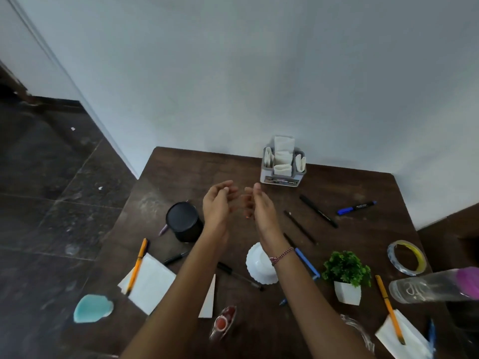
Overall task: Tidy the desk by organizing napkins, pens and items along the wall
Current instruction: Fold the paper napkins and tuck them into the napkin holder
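Note:
My left hand [217, 203] and my right hand [259, 207] hover side by side over the middle of the brown desk [363, 182], palms facing each other, fingers apart, holding nothing. Just beyond them, against the wall, stands a grey napkin holder [283, 167] with folded white napkins in it. Loose napkins lie at the front left [153, 281], between my forearms [209, 299] and at the front right [404, 338]. Black pens [318, 211] [299, 226], a blue marker [356, 207] and orange pens [137, 265] [388, 307] are scattered around.
A black cylindrical cup [184, 221] lies tipped at the left. A white scalloped dish [260, 266], small potted plant [346, 275], tape roll [407, 257], clear bottle with purple cap [435, 286], teal blob [92, 308] and red-tipped object [223, 322] sit nearer me. Dark floor lies left of the desk.

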